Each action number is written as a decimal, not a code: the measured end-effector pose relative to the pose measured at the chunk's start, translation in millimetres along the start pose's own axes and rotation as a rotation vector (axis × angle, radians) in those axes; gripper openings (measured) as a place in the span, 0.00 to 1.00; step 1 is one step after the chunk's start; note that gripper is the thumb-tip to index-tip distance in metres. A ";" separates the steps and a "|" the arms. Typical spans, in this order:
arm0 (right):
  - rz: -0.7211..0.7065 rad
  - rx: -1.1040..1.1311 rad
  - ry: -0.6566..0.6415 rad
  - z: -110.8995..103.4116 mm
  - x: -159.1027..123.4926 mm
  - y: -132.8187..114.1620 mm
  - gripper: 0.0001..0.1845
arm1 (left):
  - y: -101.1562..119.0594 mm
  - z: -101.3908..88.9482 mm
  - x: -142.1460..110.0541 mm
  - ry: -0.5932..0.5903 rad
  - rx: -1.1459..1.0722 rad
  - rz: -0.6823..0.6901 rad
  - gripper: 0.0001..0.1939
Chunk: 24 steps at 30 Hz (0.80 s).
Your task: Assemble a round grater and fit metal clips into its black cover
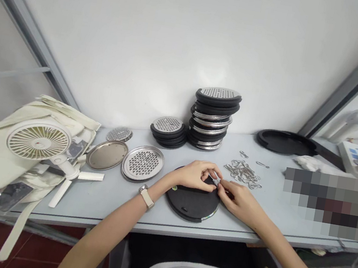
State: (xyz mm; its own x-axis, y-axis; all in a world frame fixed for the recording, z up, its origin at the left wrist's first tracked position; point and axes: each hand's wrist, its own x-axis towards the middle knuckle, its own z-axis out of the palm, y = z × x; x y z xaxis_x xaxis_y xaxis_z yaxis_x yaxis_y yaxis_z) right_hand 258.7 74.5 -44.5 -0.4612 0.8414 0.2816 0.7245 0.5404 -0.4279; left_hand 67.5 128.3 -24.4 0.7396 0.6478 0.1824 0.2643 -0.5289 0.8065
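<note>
Two hands close together | left hand (194, 174) curled, pinching small metal bit (215, 181) | right hand (239, 202) pinching it too, fingers nearly shut | bit above black disc (192, 202), lower middle | clip pile (243, 173) just up-right, nearer right hand

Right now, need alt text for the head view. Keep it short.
Seen from the wearer's head, a person's right hand pinches a small metal piece above a round black disc, with the left hand close beside it at a grey table. A pile of metal wire clips lies nearby, beside stacks of black discs with perforated metal tops.
</note>
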 end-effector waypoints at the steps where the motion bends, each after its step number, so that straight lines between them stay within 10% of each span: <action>1: 0.002 -0.001 -0.002 0.1 0.0 0.2 0.15 | 0.3 -0.1 -0.1 0.000 -0.002 0.002 0.19; 24: -0.001 -0.010 0.000 1.6 -0.3 1.3 0.14 | 1.9 -0.4 -0.9 -0.006 -0.031 -0.031 0.19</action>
State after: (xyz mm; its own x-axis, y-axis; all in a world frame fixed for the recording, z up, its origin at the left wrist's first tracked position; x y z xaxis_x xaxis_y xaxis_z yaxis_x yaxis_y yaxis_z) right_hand 258.9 75.0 -46.5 -0.4618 0.8408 0.2824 0.7293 0.5412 -0.4186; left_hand 67.1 126.9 -22.8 0.7351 0.6604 0.1536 0.2678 -0.4909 0.8290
